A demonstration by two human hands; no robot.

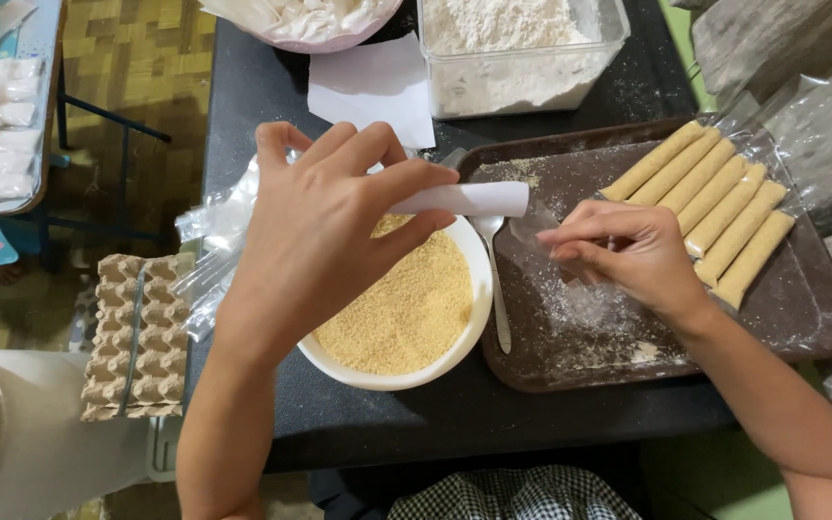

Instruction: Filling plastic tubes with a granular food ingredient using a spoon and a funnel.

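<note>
- Head view: your left hand (325, 226) hovers over the white bowl (479, 289) of golden crumbs (406, 308), fingers closed around a pale, uncoated roll (469, 198) that lies level and sticks out to the right past the bowl's far rim.
- Your right hand (623, 252) rests low over the brown tray (820, 318), to the right of the bowl; its fingertips are pinched together, and from this angle you cannot tell whether they hold anything.
- On the far right part of the tray, seven crumb-coated rolls (715, 207) lie side by side, touching, slanted from near right to far left.
- A spoon (496, 279) lies between bowl and tray, its handle pointing toward you.
- The tray floor near your right hand is dusted with white flour (580, 308).
- At the far edge of the dark table (416, 424) stand a clear tub of flour (522, 48) and a white sheet of paper (373, 87).
- To the left of the bowl lie crumpled clear plastic (214, 226) and, at the table's left edge, a cardboard egg tray (137, 337).
</note>
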